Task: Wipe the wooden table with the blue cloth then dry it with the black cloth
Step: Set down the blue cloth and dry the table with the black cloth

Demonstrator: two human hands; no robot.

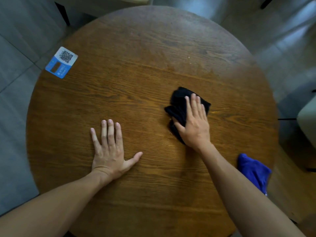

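The round wooden table fills the view. My right hand lies flat on the crumpled black cloth, pressing it onto the table right of centre. A damp sheen shows on the wood around and beyond that cloth. My left hand rests palm down on the bare wood at the near left, fingers spread, holding nothing. The blue cloth lies bunched at the table's near right edge, partly behind my right forearm.
A blue and white card with a QR code sits at the table's left edge. Grey tiled floor surrounds the table. Pale chairs stand at the right and beyond the far edge.
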